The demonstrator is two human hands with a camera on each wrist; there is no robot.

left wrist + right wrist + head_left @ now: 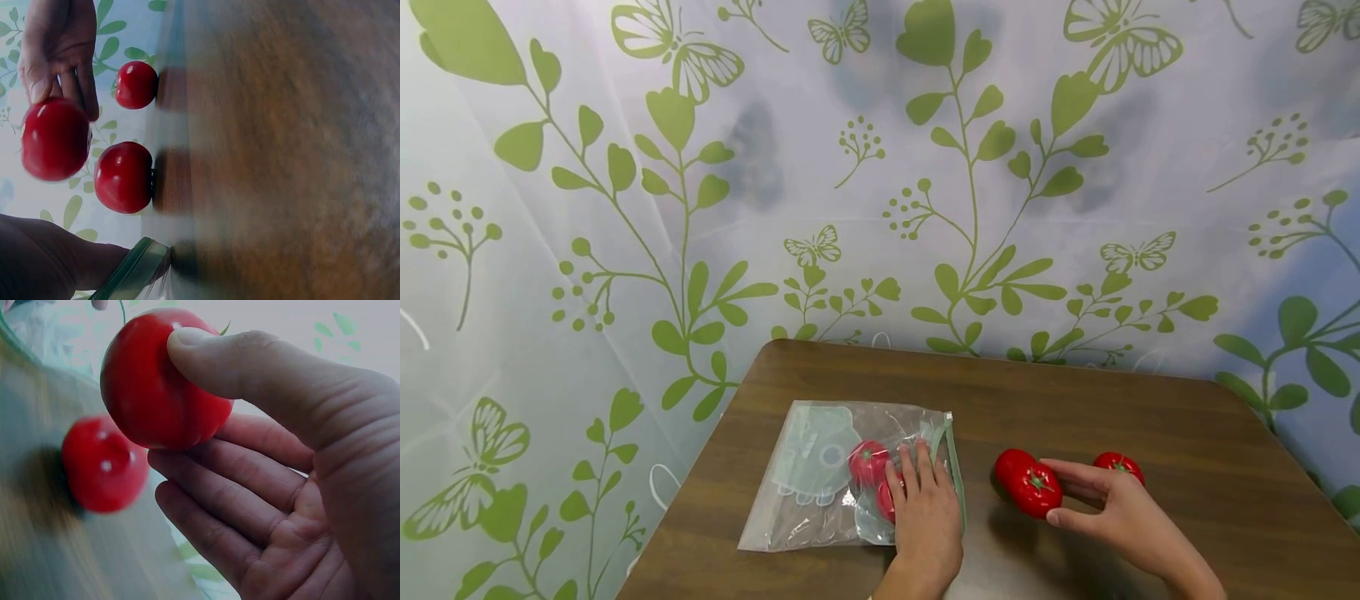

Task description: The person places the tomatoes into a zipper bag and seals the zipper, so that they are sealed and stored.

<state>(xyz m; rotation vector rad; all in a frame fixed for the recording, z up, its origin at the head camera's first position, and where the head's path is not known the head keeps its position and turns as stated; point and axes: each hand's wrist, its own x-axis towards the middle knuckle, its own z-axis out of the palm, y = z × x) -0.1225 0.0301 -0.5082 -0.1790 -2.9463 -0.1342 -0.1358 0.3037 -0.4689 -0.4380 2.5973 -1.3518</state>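
A clear zip bag [805,525] with a green-edged opening lies flat on the table. Two red tomatoes [868,463] show inside it at the open end. My left hand [925,517] rests at that end, fingers stretched over the tomatoes; its thumb side lies by the green zip edge [134,265] in the left wrist view. My right hand [1120,512] pinches a glossy red tomato [156,394] between thumb and fingers, above the tabletop. A second tomato [125,177] stands on the table close behind it. Another tomato [1120,461] sits beyond the right hand, partly covered by it.
The brown wooden table [1000,383] has its far edge against a hanging cloth [850,183] printed with green leaves and butterflies. A pale green printed shape [820,450] marks the bag's left half.
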